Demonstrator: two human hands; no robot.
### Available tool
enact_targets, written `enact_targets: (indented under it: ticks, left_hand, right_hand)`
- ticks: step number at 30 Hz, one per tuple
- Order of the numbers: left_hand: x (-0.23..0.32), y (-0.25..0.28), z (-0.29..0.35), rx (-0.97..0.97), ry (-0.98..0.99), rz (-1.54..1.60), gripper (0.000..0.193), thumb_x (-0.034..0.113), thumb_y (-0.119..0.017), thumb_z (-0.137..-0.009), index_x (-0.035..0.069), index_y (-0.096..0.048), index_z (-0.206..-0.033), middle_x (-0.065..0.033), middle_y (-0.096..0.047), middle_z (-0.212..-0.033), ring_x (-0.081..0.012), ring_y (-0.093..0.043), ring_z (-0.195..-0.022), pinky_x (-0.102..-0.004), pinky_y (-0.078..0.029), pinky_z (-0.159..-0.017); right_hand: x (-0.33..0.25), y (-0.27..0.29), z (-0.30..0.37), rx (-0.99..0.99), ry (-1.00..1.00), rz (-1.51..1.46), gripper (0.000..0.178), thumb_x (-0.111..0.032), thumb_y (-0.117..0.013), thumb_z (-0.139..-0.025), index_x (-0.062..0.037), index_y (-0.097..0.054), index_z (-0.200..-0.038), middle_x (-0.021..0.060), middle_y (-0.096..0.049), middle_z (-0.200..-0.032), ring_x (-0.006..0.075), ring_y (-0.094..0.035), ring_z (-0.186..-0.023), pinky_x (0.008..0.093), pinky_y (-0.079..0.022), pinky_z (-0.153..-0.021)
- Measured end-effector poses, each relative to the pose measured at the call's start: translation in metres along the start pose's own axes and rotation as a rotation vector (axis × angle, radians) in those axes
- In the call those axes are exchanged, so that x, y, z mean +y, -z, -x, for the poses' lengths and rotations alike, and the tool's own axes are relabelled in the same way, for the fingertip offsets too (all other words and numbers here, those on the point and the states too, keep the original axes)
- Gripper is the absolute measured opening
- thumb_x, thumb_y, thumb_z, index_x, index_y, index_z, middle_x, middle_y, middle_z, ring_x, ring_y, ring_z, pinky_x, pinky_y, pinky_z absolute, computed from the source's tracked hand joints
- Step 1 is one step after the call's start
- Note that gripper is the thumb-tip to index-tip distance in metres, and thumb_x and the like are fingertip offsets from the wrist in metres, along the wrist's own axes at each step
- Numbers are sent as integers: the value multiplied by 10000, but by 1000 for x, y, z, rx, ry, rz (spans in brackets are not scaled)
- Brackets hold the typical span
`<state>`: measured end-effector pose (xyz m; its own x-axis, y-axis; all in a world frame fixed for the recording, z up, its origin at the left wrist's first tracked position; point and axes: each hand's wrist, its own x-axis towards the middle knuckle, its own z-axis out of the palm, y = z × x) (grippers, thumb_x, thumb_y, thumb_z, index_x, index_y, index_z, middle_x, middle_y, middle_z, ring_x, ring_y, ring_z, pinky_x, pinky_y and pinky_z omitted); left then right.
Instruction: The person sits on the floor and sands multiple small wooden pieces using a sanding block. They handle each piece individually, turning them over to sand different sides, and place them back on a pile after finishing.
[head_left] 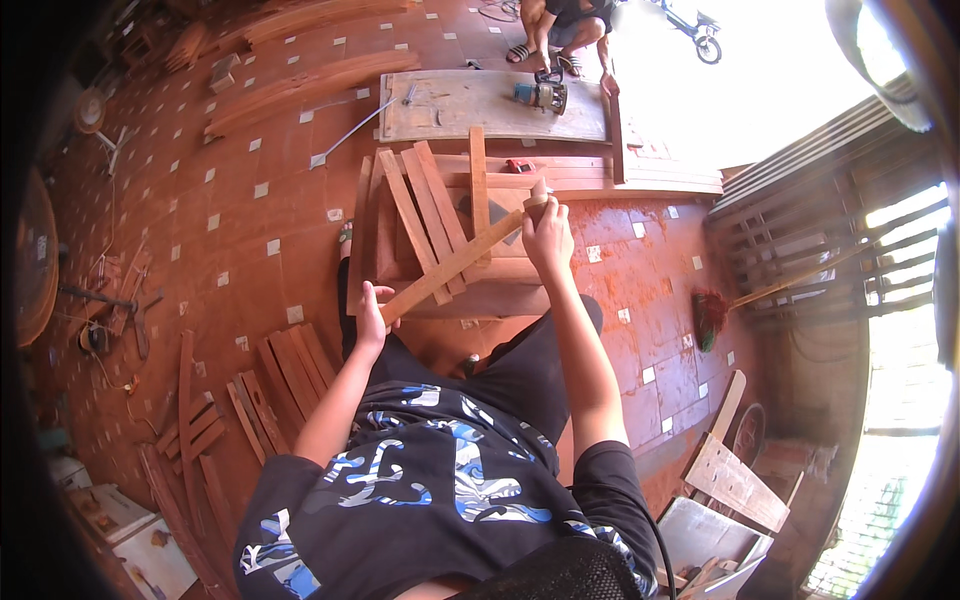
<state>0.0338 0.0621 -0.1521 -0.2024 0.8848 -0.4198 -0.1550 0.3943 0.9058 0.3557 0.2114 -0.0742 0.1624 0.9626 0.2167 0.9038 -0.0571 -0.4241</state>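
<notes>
Head view: left hand [374, 312] and right hand [547, 232] clasp wooden slat [455, 264] ends above stacked slats [425, 205].

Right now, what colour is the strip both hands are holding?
Light tan, bare wood: the wooden strip between left hand and right hand; head view.

No packages, labels, signs or screens anywhere in view.
</notes>
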Motion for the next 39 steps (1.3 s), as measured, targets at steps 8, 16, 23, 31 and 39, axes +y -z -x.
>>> enact_targets:
  ticks: [8,16,23,31,39]
  left_hand:
    - [5,-4,2,19,-51,-62,760,683,-223,-1065,54,-645,-1116,-75,-614,-572,-127,-523,-442,-251,-306,-403]
    - [5,-4,4,33,-36,-50,740,671,-227,-1071,57,-636,-1126,-69,-609,-574,-120,-519,-445,-245,-292,-403]
    - [4,1,4,31,6,-42,664,622,-270,-1089,62,-625,-1109,-87,-624,-571,-136,-530,-444,-270,-342,-428]
    - [6,-7,3,43,-39,-43,635,605,-280,-1092,78,-634,-1109,-79,-616,-577,-133,-532,-443,-263,-308,-393]
    - [9,1,4,125,-138,-115,621,533,-296,-1116,26,-641,-1024,-80,-568,-550,-172,-556,-427,-298,-427,-439]
  right_hand:
    - [-10,-19,22,143,320,256,603,-345,-680,-920,59,-498,-1330,155,-604,-1095,269,-689,-950,353,-618,-615]
    - [-92,-27,140,-116,613,30,667,-387,-713,-878,31,-490,-1348,134,-614,-1093,259,-689,-910,351,-599,-646]
    - [-74,-24,94,-103,596,172,601,-295,-683,-893,30,-477,-1354,121,-613,-1081,244,-698,-936,332,-604,-554]
    - [15,-12,-14,-64,31,175,621,-387,-714,-921,12,-460,-1323,184,-581,-1191,365,-716,-966,465,-624,-677]
    - [14,-14,19,92,178,188,595,-333,-705,-924,25,-489,-1347,166,-572,-1181,340,-680,-1013,432,-627,-678]
